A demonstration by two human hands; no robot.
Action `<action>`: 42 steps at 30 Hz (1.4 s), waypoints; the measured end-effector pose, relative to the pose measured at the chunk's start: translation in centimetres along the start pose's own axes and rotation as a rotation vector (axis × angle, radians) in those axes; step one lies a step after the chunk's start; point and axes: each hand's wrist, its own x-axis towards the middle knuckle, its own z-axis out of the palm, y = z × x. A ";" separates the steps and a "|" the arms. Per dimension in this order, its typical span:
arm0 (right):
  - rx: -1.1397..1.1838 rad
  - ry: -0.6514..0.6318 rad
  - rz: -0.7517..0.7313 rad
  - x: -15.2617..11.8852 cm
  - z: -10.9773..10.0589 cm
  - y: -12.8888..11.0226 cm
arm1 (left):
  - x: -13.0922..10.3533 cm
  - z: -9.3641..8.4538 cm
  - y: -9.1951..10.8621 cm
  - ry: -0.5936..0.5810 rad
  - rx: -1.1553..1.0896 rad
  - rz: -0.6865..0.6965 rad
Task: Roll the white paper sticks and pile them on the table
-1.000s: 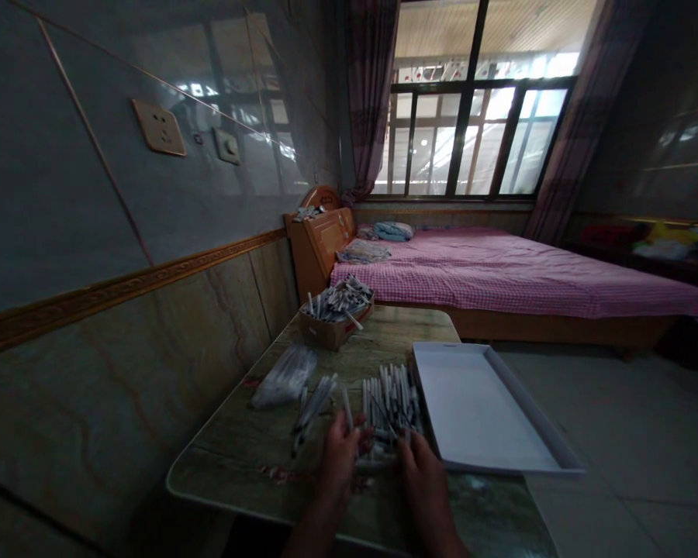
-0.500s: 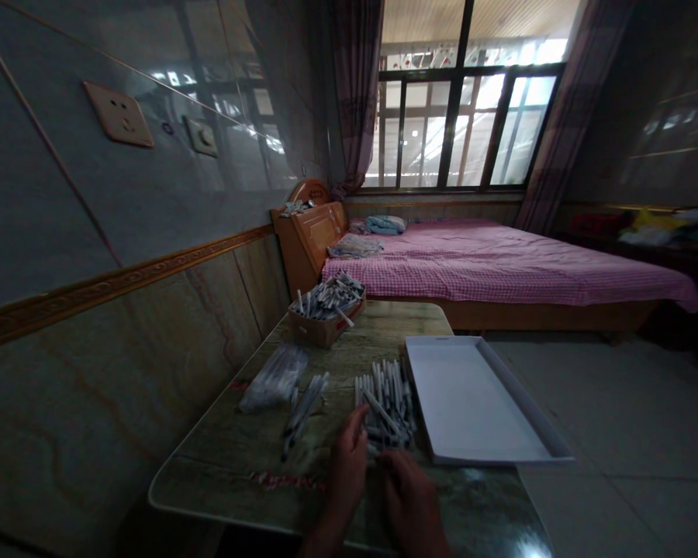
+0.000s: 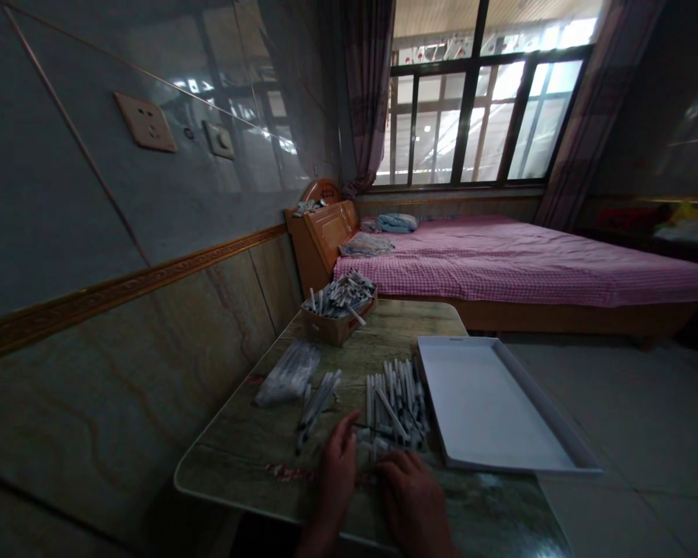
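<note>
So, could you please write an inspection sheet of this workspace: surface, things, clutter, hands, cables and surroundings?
Surface: table with streaked green top; red marks near its front edge.
Things: main group of pens with one lying slantwise; smaller bunch to its left; white tray at right, overhanging the table edge.
Clutter: plastic bag; cardboard box heaped with pens.
Hands: left hand and right hand just before the main group; grip unclear.
Cables: nothing seen.
Surroundings: bed with pink checked cover, window, wall socket.
</note>
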 end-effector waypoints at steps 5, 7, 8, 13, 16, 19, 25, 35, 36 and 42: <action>0.008 0.025 -0.016 -0.2 0.6 0.9 | 1.2 -2.0 0.1 0.057 0.034 0.095; 0.012 0.033 -0.052 -0.4 0.9 1.4 | 1.9 -3.5 0.6 0.141 0.177 0.195; 0.014 0.032 -0.070 -0.6 1.0 1.7 | 2.2 -4.3 1.0 0.188 0.295 0.253; -0.003 0.042 -0.093 -1.1 1.2 2.1 | 3.6 -7.3 3.4 0.245 1.047 0.344; -0.029 0.025 -0.084 -1.1 1.4 1.5 | 3.9 -7.6 4.3 0.158 1.313 0.266; -0.053 0.040 -0.073 -1.0 1.7 0.8 | 4.1 -7.3 4.5 0.086 1.430 0.219; -0.068 0.055 -0.070 -1.0 1.7 0.5 | 5.0 -7.4 4.4 0.046 1.428 0.113; 0.010 0.076 -0.118 -1.6 1.6 1.5 | 4.6 -10.1 2.7 0.147 0.773 0.161; 0.033 0.084 -0.119 -1.7 1.6 1.7 | 4.2 -10.1 2.2 0.138 0.667 0.176; 0.374 0.177 0.161 -0.6 0.3 1.4 | 0.9 -9.7 1.2 -0.052 0.419 0.181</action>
